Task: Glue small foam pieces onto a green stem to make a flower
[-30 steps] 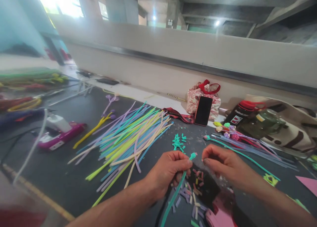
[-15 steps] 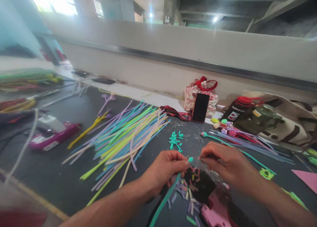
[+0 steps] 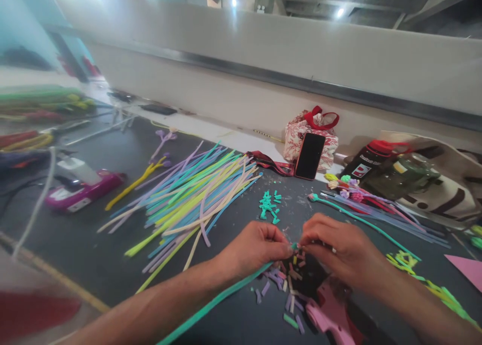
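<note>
Angling inward, the left hand (image 3: 258, 243) pinches the teal stem (image 3: 225, 294) near its tip; right hand (image 3: 335, 240) faces it, grip closed.

Dark bench (image 3: 94, 249), matte; landmark: sheaf of coloured stems (image 3: 196, 199), laid slantwise, loosely fanned. Left of sheaf: yellow branching stem (image 3: 137, 182), purple-tipped, near; magenta-and-white device (image 3: 94, 189) farther out. Right of sheaf: small heap of teal clippings (image 3: 267, 204) — near. Right of sheaf, toward camera: mixed snippets (image 3: 276, 279), many purple; pink tool (image 3: 331, 310), partly hidden. Well right of sheaf — long teal stem (image 3: 361, 217), flower-tipped bunch (image 3: 350, 187), pink sheet (image 3: 467, 270).
</note>
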The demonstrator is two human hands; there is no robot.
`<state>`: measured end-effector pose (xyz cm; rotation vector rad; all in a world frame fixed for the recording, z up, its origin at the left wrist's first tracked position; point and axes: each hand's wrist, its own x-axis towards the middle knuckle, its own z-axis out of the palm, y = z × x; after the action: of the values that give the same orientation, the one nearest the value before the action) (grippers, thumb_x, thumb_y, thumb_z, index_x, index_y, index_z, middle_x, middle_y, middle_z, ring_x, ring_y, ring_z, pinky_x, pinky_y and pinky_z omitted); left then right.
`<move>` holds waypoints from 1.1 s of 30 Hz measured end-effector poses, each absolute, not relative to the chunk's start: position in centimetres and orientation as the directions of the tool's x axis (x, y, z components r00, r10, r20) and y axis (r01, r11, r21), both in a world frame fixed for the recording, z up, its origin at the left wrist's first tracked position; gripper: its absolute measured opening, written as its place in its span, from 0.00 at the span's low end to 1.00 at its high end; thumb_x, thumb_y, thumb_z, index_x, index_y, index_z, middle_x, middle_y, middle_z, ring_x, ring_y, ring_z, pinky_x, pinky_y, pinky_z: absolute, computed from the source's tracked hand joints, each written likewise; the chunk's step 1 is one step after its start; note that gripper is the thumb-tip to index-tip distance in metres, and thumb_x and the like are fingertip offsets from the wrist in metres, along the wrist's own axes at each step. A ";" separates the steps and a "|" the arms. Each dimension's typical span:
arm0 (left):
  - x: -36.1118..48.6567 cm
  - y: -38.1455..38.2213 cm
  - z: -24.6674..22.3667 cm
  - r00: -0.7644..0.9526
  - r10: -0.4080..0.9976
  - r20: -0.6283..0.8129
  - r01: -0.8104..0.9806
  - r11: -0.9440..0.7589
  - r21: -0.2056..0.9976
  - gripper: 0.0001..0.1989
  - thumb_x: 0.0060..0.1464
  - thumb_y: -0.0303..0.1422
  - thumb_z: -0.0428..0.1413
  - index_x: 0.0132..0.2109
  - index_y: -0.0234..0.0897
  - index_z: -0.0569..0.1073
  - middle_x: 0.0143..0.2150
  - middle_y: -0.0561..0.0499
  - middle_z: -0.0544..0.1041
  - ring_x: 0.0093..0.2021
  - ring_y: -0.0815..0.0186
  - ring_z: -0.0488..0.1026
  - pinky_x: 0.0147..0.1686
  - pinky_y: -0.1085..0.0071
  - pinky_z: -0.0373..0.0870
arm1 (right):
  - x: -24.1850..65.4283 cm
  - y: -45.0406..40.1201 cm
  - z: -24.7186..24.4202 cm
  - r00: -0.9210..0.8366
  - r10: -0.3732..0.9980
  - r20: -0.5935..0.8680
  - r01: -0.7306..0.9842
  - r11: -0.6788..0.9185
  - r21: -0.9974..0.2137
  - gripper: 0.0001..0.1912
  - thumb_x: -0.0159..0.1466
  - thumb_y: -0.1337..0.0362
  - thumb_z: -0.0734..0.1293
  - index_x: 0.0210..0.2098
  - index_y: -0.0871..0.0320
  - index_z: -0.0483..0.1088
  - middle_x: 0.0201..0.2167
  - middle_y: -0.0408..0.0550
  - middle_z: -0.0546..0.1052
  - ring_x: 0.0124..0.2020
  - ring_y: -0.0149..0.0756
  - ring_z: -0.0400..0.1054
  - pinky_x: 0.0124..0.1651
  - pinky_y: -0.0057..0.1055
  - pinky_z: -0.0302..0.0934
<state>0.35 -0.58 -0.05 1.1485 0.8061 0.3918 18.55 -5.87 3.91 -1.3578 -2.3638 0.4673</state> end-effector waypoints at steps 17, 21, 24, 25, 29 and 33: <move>0.2 -0.6 0.0 0.702 0.621 -0.349 0.131 0.369 0.920 0.05 0.37 0.30 0.57 0.22 0.32 0.69 0.15 0.58 0.66 0.17 0.75 0.61 0.20 0.77 0.54 | 18.1 -6.3 3.9 -0.513 0.851 0.113 0.800 0.521 -0.297 0.06 0.62 0.70 0.58 0.32 0.56 0.65 0.34 0.46 0.70 0.34 0.31 0.67 0.34 0.26 0.58; 0.1 -0.7 0.0 0.695 0.628 -0.349 0.139 0.359 0.923 0.04 0.38 0.29 0.57 0.22 0.32 0.69 0.15 0.58 0.66 0.18 0.75 0.61 0.19 0.77 0.53 | 18.0 -6.5 3.9 -0.501 0.857 0.120 0.813 0.513 -0.275 0.06 0.62 0.70 0.58 0.32 0.56 0.66 0.35 0.46 0.70 0.35 0.31 0.67 0.34 0.26 0.57; 0.1 -0.8 0.1 0.696 0.633 -0.339 0.128 0.356 0.926 0.04 0.38 0.29 0.56 0.22 0.32 0.69 0.15 0.58 0.66 0.18 0.75 0.61 0.20 0.77 0.54 | 17.9 -6.5 4.1 -0.496 0.860 0.122 0.818 0.509 -0.267 0.06 0.62 0.69 0.58 0.32 0.56 0.66 0.35 0.46 0.70 0.34 0.30 0.67 0.33 0.26 0.57; 0.1 -0.8 0.2 0.697 0.633 -0.338 0.126 0.355 0.926 0.04 0.38 0.29 0.56 0.22 0.32 0.69 0.15 0.58 0.66 0.18 0.75 0.61 0.20 0.77 0.54 | 17.9 -6.5 4.1 -0.500 0.857 0.126 0.816 0.514 -0.263 0.06 0.62 0.69 0.58 0.32 0.56 0.66 0.35 0.45 0.70 0.34 0.30 0.67 0.33 0.25 0.57; 0.1 -0.8 0.1 0.701 0.630 -0.333 0.124 0.352 0.928 0.03 0.38 0.28 0.56 0.22 0.32 0.69 0.15 0.58 0.66 0.18 0.75 0.61 0.20 0.77 0.54 | 17.7 -6.4 4.3 -0.519 0.844 0.134 0.812 0.536 -0.229 0.07 0.62 0.70 0.58 0.32 0.56 0.66 0.34 0.45 0.70 0.33 0.30 0.66 0.32 0.25 0.56; 0.2 -0.7 -0.1 0.707 0.627 -0.327 0.116 0.353 0.928 0.03 0.38 0.28 0.55 0.23 0.32 0.69 0.16 0.58 0.66 0.18 0.75 0.61 0.20 0.77 0.54 | 17.7 -6.3 4.2 -0.529 0.837 0.144 0.819 0.547 -0.173 0.08 0.62 0.69 0.57 0.32 0.56 0.66 0.34 0.45 0.70 0.31 0.29 0.66 0.29 0.26 0.55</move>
<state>0.17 -0.74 -0.07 1.1869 0.7490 0.3736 17.72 -6.32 4.17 -1.3969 -2.5736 0.1245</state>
